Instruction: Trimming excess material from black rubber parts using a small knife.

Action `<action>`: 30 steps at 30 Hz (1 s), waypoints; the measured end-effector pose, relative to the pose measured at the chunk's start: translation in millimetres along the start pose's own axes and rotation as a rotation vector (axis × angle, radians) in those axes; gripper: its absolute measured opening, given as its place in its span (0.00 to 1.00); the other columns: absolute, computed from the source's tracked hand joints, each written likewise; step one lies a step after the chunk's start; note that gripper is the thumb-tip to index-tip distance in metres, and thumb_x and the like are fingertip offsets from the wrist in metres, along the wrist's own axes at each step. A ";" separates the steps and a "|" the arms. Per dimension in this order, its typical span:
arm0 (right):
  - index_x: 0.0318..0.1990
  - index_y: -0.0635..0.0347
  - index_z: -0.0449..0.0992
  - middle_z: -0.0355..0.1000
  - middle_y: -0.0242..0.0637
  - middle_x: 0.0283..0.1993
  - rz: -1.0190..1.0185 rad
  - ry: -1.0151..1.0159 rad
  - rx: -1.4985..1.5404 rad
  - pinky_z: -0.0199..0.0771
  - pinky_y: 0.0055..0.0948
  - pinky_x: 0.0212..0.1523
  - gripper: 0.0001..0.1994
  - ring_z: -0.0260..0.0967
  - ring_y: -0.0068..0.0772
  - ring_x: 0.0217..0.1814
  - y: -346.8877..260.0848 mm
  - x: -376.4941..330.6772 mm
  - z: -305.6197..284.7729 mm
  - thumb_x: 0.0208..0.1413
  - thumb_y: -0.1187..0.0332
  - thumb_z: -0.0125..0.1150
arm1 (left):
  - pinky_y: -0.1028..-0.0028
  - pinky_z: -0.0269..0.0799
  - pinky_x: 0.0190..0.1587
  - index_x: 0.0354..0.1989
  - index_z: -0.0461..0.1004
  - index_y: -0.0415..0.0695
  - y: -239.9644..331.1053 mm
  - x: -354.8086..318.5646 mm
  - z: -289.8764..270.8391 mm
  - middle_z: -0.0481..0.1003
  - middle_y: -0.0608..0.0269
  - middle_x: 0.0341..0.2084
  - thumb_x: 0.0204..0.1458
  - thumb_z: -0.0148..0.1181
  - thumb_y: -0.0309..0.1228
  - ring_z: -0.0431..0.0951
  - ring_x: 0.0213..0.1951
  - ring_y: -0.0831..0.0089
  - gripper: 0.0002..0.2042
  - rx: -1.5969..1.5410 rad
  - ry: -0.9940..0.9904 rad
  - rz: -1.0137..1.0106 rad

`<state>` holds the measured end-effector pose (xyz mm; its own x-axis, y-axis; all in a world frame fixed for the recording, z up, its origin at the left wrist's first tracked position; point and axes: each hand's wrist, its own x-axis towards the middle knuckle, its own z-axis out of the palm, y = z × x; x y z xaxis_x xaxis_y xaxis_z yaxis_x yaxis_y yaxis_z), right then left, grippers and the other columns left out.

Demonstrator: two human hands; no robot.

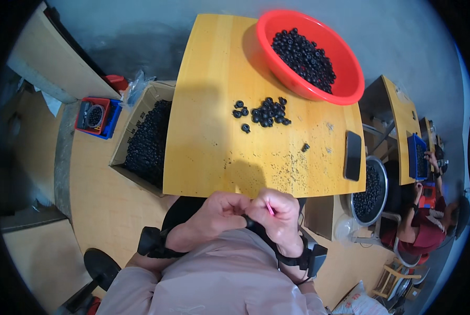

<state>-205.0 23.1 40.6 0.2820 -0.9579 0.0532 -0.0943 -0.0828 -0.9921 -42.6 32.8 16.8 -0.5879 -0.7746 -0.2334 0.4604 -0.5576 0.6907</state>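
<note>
Just in front of the table's near edge, close to my body, both hands work together. My left hand (214,212) is closed, its fingertips on a small round black part (249,220) that shows between the two hands. My right hand (278,216) is closed around a thin pink tool (269,208); its tip is hidden. Beyond them on the yellow wooden table (198,121) lies a loose heap of round black parts (269,112) with holes. One black part (305,147) lies apart, among dark crumbs. A red basin (347,79) holding many such parts stands at the far right.
A black phone (353,156) lies by the table's right edge. On the left, a cardboard box (120,149) is full of black parts. A metal basin (383,178) of them stands at right. Farther right, a person in dark red (426,228) works at another table with a blue tray (417,157).
</note>
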 end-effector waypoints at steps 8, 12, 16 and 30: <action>0.29 0.62 0.72 0.61 0.29 0.18 0.076 0.271 -0.225 0.58 0.22 0.22 0.03 0.58 0.20 0.20 53.2 72.4 -10.7 0.47 0.74 0.58 | 0.81 0.66 0.36 0.35 0.71 0.37 38.1 -55.7 -128.0 0.72 0.62 0.25 0.45 0.54 0.22 0.72 0.30 0.77 0.08 0.298 0.657 0.463; 0.40 0.57 0.72 0.67 0.38 0.29 -0.111 0.230 -0.701 0.67 0.34 0.27 0.11 0.68 0.40 0.27 56.9 102.4 -3.7 0.46 0.70 0.57 | 0.72 0.61 0.50 0.52 0.63 0.39 15.8 -46.6 -185.4 0.68 0.53 0.46 0.44 0.54 0.21 0.68 0.49 0.70 0.22 0.739 1.077 0.377; 0.43 0.54 0.69 0.67 0.38 0.32 -0.081 0.172 -0.903 0.68 0.37 0.28 0.15 0.68 0.43 0.29 71.7 114.1 2.5 0.45 0.70 0.57 | 0.73 0.60 0.52 0.54 0.61 0.39 25.0 -35.9 -145.3 0.66 0.55 0.49 0.45 0.55 0.21 0.65 0.51 0.70 0.24 0.543 0.904 0.534; 0.30 0.60 0.72 0.65 0.30 0.23 -0.139 0.104 -0.150 0.61 0.20 0.25 0.14 0.61 0.22 0.24 11.0 12.2 -6.7 0.34 0.71 0.71 | 0.80 0.67 0.40 0.39 0.70 0.36 -2.0 36.3 -20.3 0.73 0.62 0.32 0.47 0.58 0.25 0.72 0.35 0.78 0.10 -0.168 -0.005 0.196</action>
<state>-209.0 8.7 31.1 0.2029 -0.9570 0.2074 -0.2044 -0.2485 -0.9468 -51.3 -0.3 -7.0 -0.4793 -0.8716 -0.1026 0.6699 -0.4389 0.5988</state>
